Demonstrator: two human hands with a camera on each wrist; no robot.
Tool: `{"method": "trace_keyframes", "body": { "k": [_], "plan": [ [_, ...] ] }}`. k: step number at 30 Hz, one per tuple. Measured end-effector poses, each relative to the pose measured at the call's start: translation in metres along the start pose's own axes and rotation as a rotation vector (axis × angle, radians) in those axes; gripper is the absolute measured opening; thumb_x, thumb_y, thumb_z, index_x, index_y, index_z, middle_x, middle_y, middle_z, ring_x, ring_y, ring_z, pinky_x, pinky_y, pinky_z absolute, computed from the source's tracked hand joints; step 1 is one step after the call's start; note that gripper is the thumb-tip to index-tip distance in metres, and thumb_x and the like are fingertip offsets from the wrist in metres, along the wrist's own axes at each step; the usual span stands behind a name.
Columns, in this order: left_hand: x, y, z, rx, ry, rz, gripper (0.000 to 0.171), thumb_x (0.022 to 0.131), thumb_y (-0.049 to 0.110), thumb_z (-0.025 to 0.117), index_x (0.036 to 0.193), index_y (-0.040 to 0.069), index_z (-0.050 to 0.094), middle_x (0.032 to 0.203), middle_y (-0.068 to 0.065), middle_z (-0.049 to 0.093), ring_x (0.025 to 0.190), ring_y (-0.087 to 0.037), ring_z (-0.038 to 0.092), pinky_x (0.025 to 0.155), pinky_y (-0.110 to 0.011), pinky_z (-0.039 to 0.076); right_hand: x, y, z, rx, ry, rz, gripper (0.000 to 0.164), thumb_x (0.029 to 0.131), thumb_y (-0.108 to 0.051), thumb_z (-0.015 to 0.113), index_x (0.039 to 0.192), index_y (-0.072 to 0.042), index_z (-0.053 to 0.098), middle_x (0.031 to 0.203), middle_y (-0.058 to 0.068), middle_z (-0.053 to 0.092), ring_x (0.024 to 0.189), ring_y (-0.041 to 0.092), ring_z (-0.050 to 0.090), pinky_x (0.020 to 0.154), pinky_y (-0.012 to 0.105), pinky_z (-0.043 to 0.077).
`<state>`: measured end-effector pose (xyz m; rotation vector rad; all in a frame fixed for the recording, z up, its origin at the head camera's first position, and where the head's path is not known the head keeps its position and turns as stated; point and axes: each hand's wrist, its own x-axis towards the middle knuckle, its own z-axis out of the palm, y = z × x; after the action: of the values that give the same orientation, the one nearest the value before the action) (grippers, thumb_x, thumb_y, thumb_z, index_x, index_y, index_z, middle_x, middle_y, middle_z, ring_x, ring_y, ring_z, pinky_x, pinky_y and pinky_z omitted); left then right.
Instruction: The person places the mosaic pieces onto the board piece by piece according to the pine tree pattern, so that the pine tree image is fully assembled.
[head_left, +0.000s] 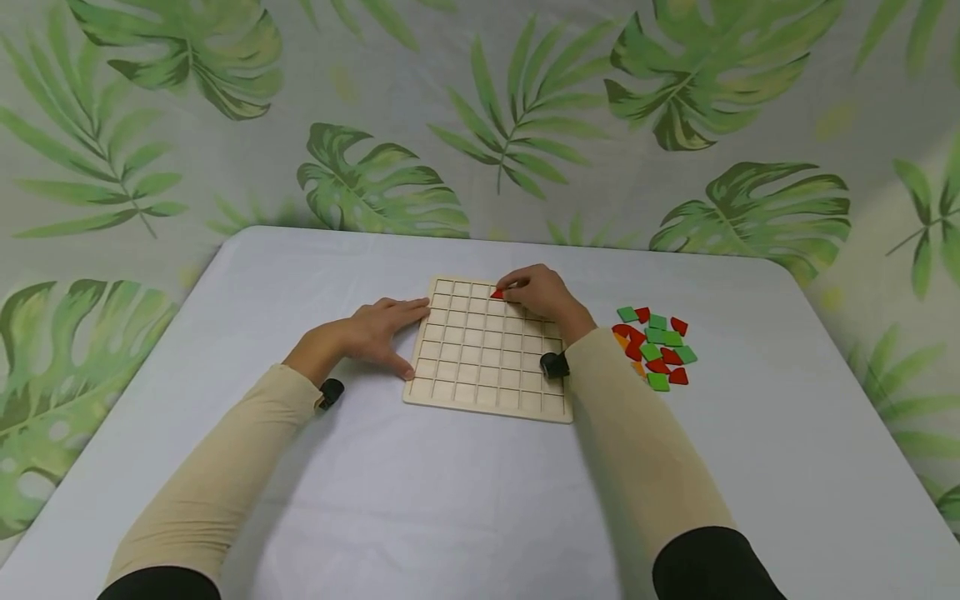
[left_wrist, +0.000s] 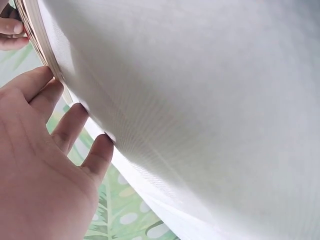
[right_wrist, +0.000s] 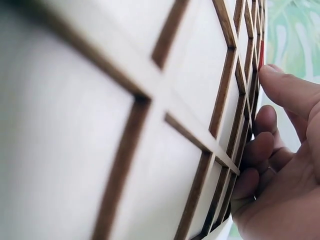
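A square wooden grid board (head_left: 465, 372) lies on the white table, its cells framed by raised strips. Along its left edge, my left hand (head_left: 380, 332) rests with fingers and thumb spread, fingertips touching the side. The left wrist view shows those fingers (left_wrist: 70, 127) nearly straight. Over the board's far part, my right hand (head_left: 542, 293) pinches a small red tile (head_left: 497, 294) with a pointed top, close over a cell in the upper rows. From the right wrist, only a sliver of red tile (right_wrist: 261, 52) shows past the thumb; the other fingers curl beneath.
Right of the board lies a loose pile of flat pieces: green tiles (head_left: 658, 382), red tiles (head_left: 678, 377) and a few orange ones, partly behind the right forearm. A white cloth (head_left: 480, 500) covers the table. A leaf-patterned backdrop (head_left: 525, 108) stands behind its far edge.
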<state>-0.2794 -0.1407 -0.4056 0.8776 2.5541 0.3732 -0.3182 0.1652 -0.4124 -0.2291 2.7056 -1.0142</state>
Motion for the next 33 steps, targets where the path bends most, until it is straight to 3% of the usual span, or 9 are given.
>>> {"method": "trace_keyframes", "body": {
  "k": [11,16,23,29,33],
  "plan": [
    [0.0,0.002,-0.003,-0.014,-0.005,0.005,0.106,0.075,0.046,0.083,0.158,0.013,0.026,0.169,-0.005,0.015,0.15,-0.037,0.024,0.116,-0.062,0.025,0.0,0.007,-0.008,0.105,-0.051,0.002,0.032,0.099,-0.025,0.06,0.131,-0.021,0.067,0.144,0.011,0.057,0.132,0.03,0.052,0.108,0.049,0.045],
    [-0.001,0.003,-0.003,-0.04,-0.014,-0.002,0.104,0.075,0.044,0.084,0.158,0.013,0.028,0.169,-0.004,0.013,0.151,-0.037,0.022,0.117,-0.062,0.025,-0.006,0.007,-0.02,0.116,-0.094,-0.03,0.036,0.101,-0.021,0.054,0.136,-0.018,0.063,0.147,0.013,0.053,0.124,0.032,0.053,0.102,0.047,0.046],
    [-0.003,0.005,-0.003,-0.03,-0.022,-0.028,0.104,0.076,0.044,0.084,0.158,0.015,0.027,0.17,-0.002,0.011,0.152,-0.036,0.019,0.117,-0.064,0.024,-0.021,0.011,-0.053,0.02,-0.087,-0.03,0.035,0.103,-0.023,0.05,0.134,-0.015,0.064,0.148,0.011,0.053,0.136,0.034,0.047,0.109,0.053,0.042],
    [-0.003,0.006,-0.001,-0.023,-0.042,-0.028,0.109,0.076,0.047,0.083,0.16,0.016,0.021,0.169,-0.003,0.012,0.153,-0.036,0.018,0.117,-0.064,0.024,-0.045,0.029,-0.092,-0.143,-0.116,-0.045,0.036,0.103,-0.024,0.049,0.135,-0.013,0.063,0.144,0.017,0.056,0.121,0.04,0.059,0.099,0.054,0.048],
    [-0.003,0.007,-0.002,-0.006,-0.04,-0.017,0.107,0.077,0.047,0.082,0.16,0.015,0.021,0.169,-0.004,0.013,0.152,-0.037,0.019,0.116,-0.064,0.025,-0.067,0.036,-0.119,-0.225,-0.108,-0.051,0.036,0.103,-0.023,0.05,0.134,-0.01,0.063,0.14,0.021,0.059,0.122,0.039,0.056,0.096,0.055,0.048]
  ]
}}
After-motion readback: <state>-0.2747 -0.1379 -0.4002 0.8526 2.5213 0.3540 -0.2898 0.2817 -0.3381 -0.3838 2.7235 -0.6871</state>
